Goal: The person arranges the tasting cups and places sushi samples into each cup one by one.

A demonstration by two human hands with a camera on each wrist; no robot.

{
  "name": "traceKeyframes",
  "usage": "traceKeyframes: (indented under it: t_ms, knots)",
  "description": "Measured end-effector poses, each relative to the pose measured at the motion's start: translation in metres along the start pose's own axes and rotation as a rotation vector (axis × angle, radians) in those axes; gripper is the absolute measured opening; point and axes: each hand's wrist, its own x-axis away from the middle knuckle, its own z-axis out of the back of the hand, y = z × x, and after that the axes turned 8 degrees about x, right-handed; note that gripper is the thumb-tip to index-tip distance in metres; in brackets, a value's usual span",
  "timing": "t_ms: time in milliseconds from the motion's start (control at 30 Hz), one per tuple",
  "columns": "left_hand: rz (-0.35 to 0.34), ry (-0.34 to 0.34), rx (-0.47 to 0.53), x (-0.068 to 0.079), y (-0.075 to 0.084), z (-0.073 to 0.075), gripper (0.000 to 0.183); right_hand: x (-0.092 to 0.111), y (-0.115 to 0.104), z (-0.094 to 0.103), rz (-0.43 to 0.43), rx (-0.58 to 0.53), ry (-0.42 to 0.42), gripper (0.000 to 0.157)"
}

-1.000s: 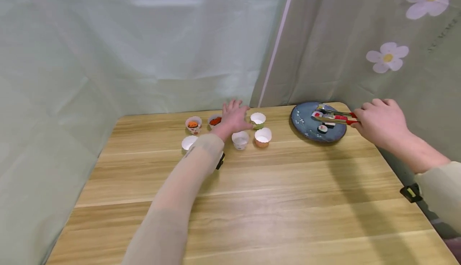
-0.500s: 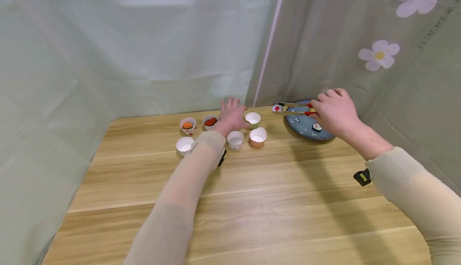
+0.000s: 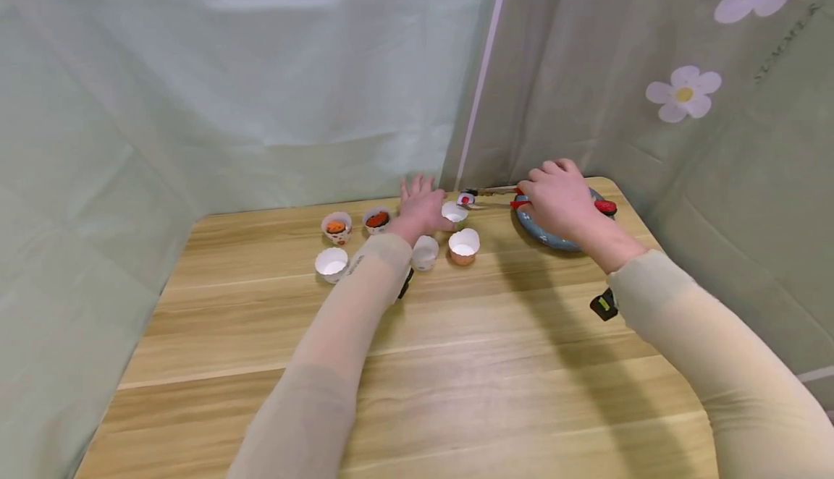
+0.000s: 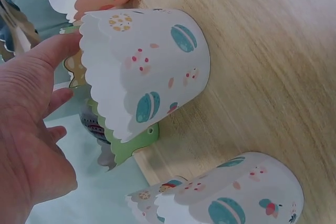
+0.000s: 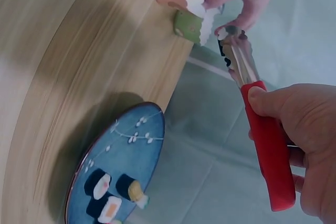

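My right hand (image 3: 557, 197) grips red-handled tongs (image 5: 270, 150). Between the tong tips is a sushi roll (image 3: 465, 200) with a red centre, overlapping the far rim of a green paper cup (image 5: 188, 26). My left hand (image 3: 420, 211) reaches over the back row of cups with its fingers spread. Its thumb lies at the green cup's rim. In the left wrist view a white cup (image 4: 147, 72) with macaron prints stands in front of the thumb. An orange cup (image 3: 463, 247) is just nearer than the green one.
A blue plate (image 5: 149, 124) at the back right bears several sushi pieces (image 5: 110, 208), partly behind my right hand in the head view. Two cups at back left hold orange-topped sushi (image 3: 335, 226) and red-topped sushi (image 3: 376, 219). A white cup (image 3: 331, 265) stands nearer. A curtain (image 3: 293, 81) hangs behind.
My right hand has lifted a sushi roll from the plate with the tongs and carried it left to the green cup. The left hand has stayed at the cups.
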Motion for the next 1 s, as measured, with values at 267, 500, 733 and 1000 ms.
traceKeyframes:
  t_ms: [267,500,733,1000]
  knots:
    - [0.035,-0.048,-0.016,-0.006,-0.001,-0.006,0.075,-0.008,-0.01,-0.003,0.012,-0.006,-0.025,0.034]
    - [0.034,-0.007,-0.006,-0.003,-0.002,-0.009,0.071,-0.014,-0.017,-0.005,0.026,-0.005,-0.024,0.03]
    - [0.033,-0.009,-0.002,0.0,-0.001,-0.006,0.064,-0.019,-0.02,-0.007,0.032,0.02,-0.075,0.031]
    - [0.062,-0.05,0.027,-0.01,-0.004,-0.011,0.062,-0.024,-0.024,-0.006,0.037,0.013,-0.092,0.028]
